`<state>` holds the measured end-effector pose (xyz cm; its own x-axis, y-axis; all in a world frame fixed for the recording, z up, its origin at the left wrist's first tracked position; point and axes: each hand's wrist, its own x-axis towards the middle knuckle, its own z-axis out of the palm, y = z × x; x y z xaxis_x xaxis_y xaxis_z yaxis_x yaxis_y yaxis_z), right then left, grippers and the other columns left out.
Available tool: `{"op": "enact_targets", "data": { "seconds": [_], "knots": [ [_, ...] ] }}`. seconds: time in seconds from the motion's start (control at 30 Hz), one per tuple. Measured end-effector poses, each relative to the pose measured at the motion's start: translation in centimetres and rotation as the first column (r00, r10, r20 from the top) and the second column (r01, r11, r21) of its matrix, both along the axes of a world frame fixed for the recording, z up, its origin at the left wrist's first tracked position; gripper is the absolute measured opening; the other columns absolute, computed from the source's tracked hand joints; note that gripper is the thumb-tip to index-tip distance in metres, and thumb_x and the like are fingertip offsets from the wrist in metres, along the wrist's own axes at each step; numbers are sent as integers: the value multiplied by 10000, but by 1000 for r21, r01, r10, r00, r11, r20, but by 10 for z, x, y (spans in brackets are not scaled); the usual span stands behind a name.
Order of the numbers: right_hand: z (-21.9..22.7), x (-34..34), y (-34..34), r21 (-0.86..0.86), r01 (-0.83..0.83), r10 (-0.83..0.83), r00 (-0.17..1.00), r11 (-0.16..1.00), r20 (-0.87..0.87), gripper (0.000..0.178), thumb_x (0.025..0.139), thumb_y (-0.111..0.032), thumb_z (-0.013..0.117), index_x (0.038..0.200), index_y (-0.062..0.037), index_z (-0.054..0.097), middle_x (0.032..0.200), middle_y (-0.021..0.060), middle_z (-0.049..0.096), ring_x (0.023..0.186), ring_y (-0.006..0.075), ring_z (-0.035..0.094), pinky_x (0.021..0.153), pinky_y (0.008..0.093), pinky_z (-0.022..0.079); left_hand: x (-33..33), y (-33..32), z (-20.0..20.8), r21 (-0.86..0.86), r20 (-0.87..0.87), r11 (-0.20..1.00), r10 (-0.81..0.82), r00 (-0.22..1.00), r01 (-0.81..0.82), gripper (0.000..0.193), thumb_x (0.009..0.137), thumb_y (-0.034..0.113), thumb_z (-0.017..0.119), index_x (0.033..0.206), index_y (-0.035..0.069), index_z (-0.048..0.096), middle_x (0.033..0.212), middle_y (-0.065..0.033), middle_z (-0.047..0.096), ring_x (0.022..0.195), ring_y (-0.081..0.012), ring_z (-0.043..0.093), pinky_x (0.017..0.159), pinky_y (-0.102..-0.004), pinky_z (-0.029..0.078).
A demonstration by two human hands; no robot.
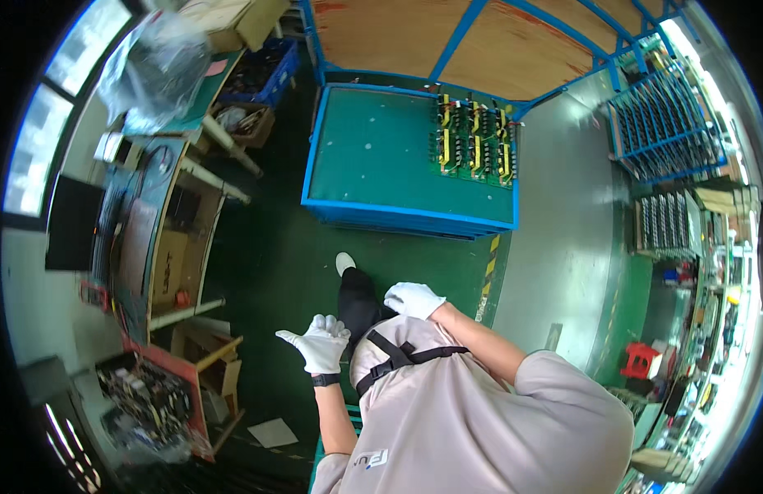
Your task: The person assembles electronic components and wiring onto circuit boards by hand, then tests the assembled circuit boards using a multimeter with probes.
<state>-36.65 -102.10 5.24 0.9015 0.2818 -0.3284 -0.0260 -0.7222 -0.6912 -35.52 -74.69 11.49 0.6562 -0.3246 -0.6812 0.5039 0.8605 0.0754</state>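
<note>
Both of my hands wear white gloves. My left hand (321,342) is raised beside my left leg, its thumb stuck out to the left and its other fingers loosely bent. Nothing shows in it. Over my lap hangs my right hand (414,300), back upward, with the fingers loosely curved and no object visible; the palm is hidden. Ahead of both hands, out of their reach, stands a green-topped cart (373,140) with a blue frame. Several green circuit boards (475,142) with yellow parts sit in rows at its right end.
On the left are a workbench (172,239) with a dark monitor (74,224), and a red-edged crate (199,403) of parts. Blue racks of boards (668,123) and a red stool (641,360) stand at right. A white sheet (273,433) lies on the floor.
</note>
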Motion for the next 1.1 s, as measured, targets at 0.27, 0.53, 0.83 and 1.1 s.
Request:
{"op": "enact_targets", "data": {
  "seconds": [0.27, 0.53, 0.83, 1.1],
  "knots": [
    [-23, 116, -127, -432, 82, -69, 997, 898, 45, 309, 933, -376, 567, 956, -99, 701, 932, 155, 696, 905, 365, 679, 755, 511, 551, 169, -32, 27, 54, -10, 964, -259, 966, 259, 994, 628, 1041, 379, 761, 69, 538, 757, -92, 502, 728, -290, 457, 673, -426, 369],
    [-69, 291, -308, -759, -35, 384, 877, 650, 288, 361, 887, -167, 551, 1220, -43, 614, 974, 61, 633, 943, 225, 605, 752, 384, 489, 161, -52, 11, 126, -96, 990, -51, 994, 63, 1036, 683, 981, 453, 1040, 32, 667, 1006, -132, 697, 878, -299, 617, 815, -471, 470],
    [-171, 415, -381, -881, -409, 881, 473, 238, 18, 363, 951, -204, 532, 1284, -100, 631, 1369, 93, 592, 1365, 288, 478, 1193, 488, 317, 80, -119, -13, 448, -393, 865, 417, 820, -226, 823, 828, 825, 521, 1132, 70, 650, 1045, -95, 690, 1006, -288, 630, 959, -479, 469],
    [-190, 437, -384, -791, -566, 908, 418, 231, -34, 245, 966, -214, 523, 1097, -103, 699, 1280, 94, 638, 1335, 312, 496, 1206, 554, 282, 95, -167, -22, 505, -364, 862, 166, 917, 44, 791, 892, 773, 499, 1123, 34, 660, 1145, -120, 678, 1043, -282, 608, 998, -467, 442]
  ]
}}
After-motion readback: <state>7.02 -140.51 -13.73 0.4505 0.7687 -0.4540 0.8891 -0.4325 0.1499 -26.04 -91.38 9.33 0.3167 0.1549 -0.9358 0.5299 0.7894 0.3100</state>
